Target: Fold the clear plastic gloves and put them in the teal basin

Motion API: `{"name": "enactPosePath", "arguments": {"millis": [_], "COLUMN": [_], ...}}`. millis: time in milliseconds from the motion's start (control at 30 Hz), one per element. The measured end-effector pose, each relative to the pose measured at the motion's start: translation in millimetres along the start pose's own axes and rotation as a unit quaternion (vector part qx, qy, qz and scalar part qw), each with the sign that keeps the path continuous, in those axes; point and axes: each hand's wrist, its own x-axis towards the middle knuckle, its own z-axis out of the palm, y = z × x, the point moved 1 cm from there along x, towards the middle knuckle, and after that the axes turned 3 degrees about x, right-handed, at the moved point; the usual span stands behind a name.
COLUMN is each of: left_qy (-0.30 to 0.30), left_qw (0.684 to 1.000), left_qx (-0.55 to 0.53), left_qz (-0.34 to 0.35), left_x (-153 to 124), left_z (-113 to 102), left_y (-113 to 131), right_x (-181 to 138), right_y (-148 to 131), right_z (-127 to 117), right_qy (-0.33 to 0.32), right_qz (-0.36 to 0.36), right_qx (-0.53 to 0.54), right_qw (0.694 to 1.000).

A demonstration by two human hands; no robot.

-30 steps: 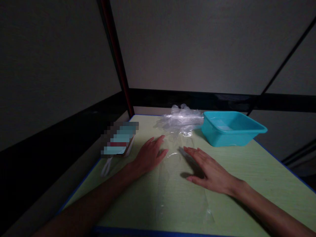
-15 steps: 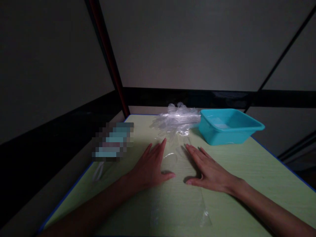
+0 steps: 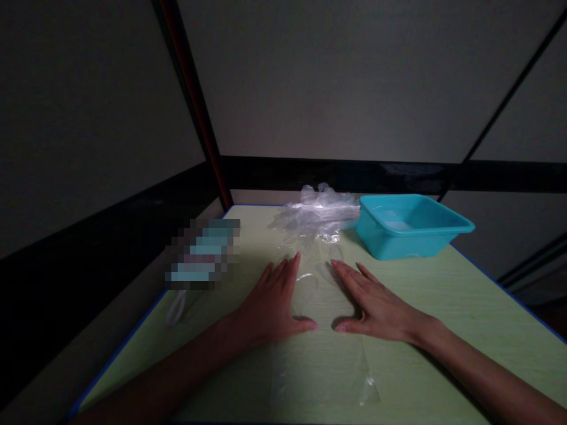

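- Plastic glove (image 3: 319, 354) lies flat mid-table, reaching the near edge.
- Your left hand (image 3: 270, 304) and right hand (image 3: 376, 304) rest open, palms down, on its two sides, holding nothing.
- Tub (image 3: 414, 239) sits at the far right corner.

My left grip (image 3: 270, 307) is a bare hand with long, slim fingers and a shorter, thicker thumb. My right grip (image 3: 376, 304) is bare as well and much the same in build, and a nail shows at its thumb tip. My left forearm (image 3: 177, 372) and my right forearm (image 3: 478, 372) are slender and uncovered, bare skin as far as they show. The light is dim, so finer marks on the skin cannot be made out.
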Motion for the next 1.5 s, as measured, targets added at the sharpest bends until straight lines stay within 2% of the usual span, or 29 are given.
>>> {"name": "enactPosePath", "arguments": {"millis": [367,700,800,1000,1233,1500], "left_qy": [-0.008,0.01,0.008,-0.012,-0.049,-0.051], "left_qw": [1.0,1.0,0.999,0.992,0.99,0.988], "left_qx": [0.006,0.008,0.018,0.016,0.017,0.007], "left_qz": [0.0,0.011,0.032,0.126,0.135,0.146], "left_x": [1,5,4,-3,-4,-3], "left_z": [6,8,1,-6,-1,-1], "left_y": [-3,-3,0,9,11,10], "right_x": [2,4,5,10,13,13], "right_y": [0,9,6,-4,-5,-3], "right_z": [-4,-4,-6,-9,-8,-3], "right_qy": [-0.019,0.005,0.016,0.009,-0.039,-0.034], "right_qz": [0.017,-0.013,-0.028,-0.066,-0.058,-0.067], "right_qx": [0.0,0.003,0.002,-0.003,-0.018,-0.004], "right_qw": [1.0,1.0,0.999,0.998,0.997,0.997]}}
